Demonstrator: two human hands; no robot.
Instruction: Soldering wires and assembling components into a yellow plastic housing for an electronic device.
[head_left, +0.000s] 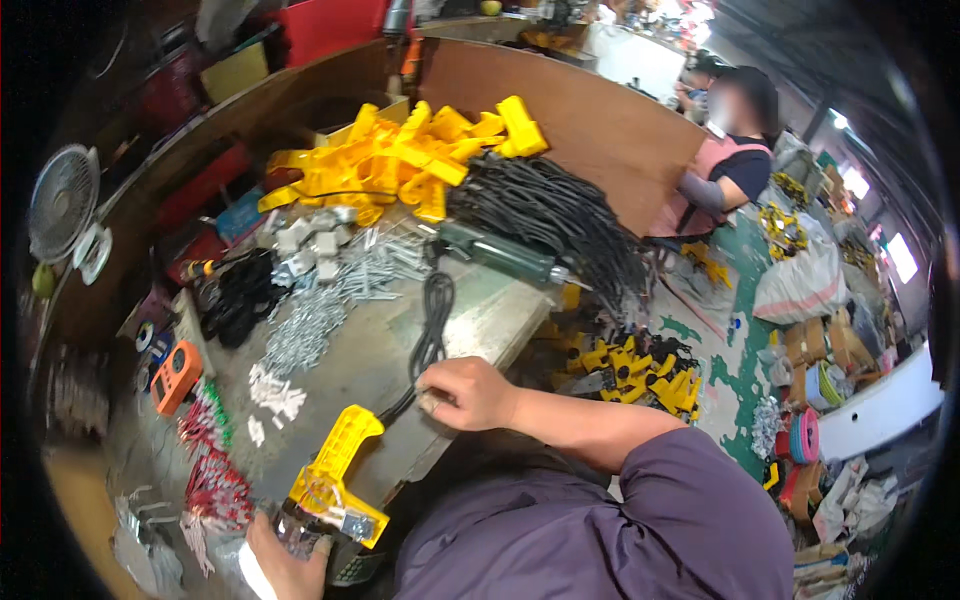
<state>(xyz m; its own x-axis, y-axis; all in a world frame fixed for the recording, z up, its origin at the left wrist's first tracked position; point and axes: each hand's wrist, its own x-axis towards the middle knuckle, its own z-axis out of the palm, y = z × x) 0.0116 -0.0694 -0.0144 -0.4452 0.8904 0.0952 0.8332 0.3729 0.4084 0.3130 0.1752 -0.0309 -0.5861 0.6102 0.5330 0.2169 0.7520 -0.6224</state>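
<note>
My right hand point(465, 393) is closed around a black power cord point(433, 318). The cord lies bundled on the workbench and runs down into the handle end of a yellow plastic tool housing point(345, 440). Inside this open housing, thin coloured wires and a small metallic part show. My left hand point(288, 562) grips the lower end of the housing, around a shiny, partly see-through section. Its palm and some fingers are hidden at the lower edge. The housing lies tilted near the bench's front edge.
On the bench point(480, 310) stand piles of yellow housings point(400, 155), black cords point(540, 210), screws point(300, 330) and red wires point(215, 480). A green power screwdriver point(495, 252) lies by the cords. An orange meter point(176, 377) and fan point(65, 200) are left. A co-worker point(725, 160) is beyond the partition.
</note>
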